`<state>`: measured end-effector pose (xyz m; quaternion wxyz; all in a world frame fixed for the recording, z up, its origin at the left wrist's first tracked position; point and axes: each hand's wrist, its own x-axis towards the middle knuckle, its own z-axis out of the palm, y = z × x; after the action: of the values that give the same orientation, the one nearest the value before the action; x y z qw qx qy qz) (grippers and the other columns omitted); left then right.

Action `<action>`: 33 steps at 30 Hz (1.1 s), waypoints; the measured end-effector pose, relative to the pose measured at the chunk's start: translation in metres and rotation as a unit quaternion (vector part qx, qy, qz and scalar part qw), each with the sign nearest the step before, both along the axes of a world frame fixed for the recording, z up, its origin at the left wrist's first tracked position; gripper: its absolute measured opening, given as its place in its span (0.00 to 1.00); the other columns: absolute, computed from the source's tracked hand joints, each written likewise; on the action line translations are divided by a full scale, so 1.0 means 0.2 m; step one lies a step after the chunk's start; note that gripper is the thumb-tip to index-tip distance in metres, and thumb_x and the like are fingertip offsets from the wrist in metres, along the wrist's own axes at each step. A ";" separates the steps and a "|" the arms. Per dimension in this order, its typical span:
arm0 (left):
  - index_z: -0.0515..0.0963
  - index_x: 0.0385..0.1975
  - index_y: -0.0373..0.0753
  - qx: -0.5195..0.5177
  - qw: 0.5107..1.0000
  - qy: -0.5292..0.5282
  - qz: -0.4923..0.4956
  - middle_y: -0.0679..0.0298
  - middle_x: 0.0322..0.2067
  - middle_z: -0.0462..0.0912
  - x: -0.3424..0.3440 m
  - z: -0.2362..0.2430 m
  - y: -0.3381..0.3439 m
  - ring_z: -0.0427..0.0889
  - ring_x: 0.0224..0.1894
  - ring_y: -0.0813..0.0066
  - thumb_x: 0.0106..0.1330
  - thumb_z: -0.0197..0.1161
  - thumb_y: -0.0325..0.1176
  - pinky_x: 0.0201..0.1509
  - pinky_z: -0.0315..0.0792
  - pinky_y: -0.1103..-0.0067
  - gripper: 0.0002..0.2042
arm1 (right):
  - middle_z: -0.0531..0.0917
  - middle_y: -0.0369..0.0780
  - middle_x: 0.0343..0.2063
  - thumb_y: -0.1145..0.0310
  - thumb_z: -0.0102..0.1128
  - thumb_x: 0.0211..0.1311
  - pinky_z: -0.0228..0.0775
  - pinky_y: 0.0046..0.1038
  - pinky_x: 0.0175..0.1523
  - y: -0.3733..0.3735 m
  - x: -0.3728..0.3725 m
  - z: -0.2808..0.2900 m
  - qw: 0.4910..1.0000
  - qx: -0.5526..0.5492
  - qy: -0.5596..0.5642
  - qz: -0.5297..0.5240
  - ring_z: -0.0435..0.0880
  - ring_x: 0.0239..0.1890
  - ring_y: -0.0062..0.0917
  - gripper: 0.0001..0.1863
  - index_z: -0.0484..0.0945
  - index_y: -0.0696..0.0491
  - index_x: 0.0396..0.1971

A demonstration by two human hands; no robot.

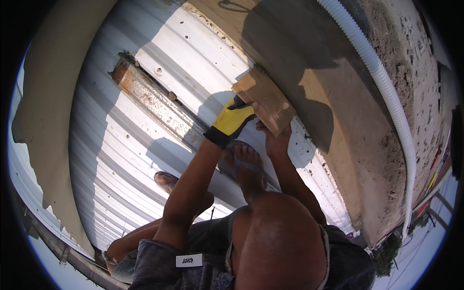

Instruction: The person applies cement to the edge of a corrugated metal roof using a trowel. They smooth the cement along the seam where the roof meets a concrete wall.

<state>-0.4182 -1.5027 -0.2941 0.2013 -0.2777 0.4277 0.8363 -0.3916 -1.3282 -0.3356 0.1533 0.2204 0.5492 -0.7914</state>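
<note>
A flat brown rectangular wooden board [266,99], scuffed pale near its lower end, is held tilted in front of me. My left hand [232,120], in a yellow and black glove, grips its left side, with the fingers partly hidden. Bare, my right hand [276,138] is closed on the board's lower edge, its fingers partly behind the wood. Below the hands, my sandalled foot [247,157] stands on white corrugated metal sheeting [193,63].
A rusty metal channel [150,96] lies along the sheeting to the left, with small stones by it. A plastered wall [357,111] rises on the right, and a white corrugated hose [382,67] runs along it. Another wall [58,96] curves along the left.
</note>
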 end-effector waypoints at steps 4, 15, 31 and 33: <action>0.74 0.58 0.33 -0.064 0.994 0.083 -0.042 0.64 0.48 0.81 0.09 0.06 -0.12 0.77 0.49 0.78 0.72 0.68 0.41 0.55 0.74 0.77 0.22 | 0.85 0.45 0.46 0.82 0.61 0.65 0.84 0.32 0.40 -0.06 0.02 0.03 0.999 0.017 0.034 0.039 0.88 0.38 0.32 0.23 0.71 0.57 0.59; 0.61 0.74 0.41 0.129 0.924 0.213 0.289 0.60 0.63 0.76 -0.28 0.11 -0.55 0.76 0.64 0.68 0.73 0.64 0.29 0.67 0.73 0.68 0.31 | 0.82 0.48 0.48 0.67 0.68 0.63 0.73 0.43 0.55 -0.10 -0.19 -0.06 0.708 0.463 0.403 0.348 0.81 0.47 0.40 0.25 0.77 0.55 0.60; 0.64 0.72 0.32 -0.163 0.922 0.193 0.294 0.55 0.62 0.77 -0.86 0.04 -0.79 0.76 0.61 0.69 0.63 0.73 0.52 0.64 0.71 0.76 0.43 | 0.79 0.47 0.47 0.61 0.68 0.61 0.71 0.46 0.53 -0.08 -0.21 -0.11 0.602 0.528 0.490 0.345 0.79 0.47 0.45 0.25 0.80 0.52 0.58; 0.64 0.72 0.31 -0.243 0.918 0.173 0.261 0.51 0.65 0.74 -0.89 0.10 -0.77 0.76 0.64 0.64 0.63 0.73 0.52 0.65 0.70 0.74 0.43 | 0.79 0.45 0.46 0.60 0.67 0.61 0.72 0.45 0.51 -0.08 -0.22 -0.11 0.605 0.534 0.486 0.337 0.80 0.45 0.43 0.24 0.81 0.51 0.57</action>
<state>-0.5953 -1.6575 -0.2750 -0.1753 -0.2708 0.5584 0.7642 -0.4348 -1.3437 -0.3575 -0.0251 -0.3542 0.9032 -0.2410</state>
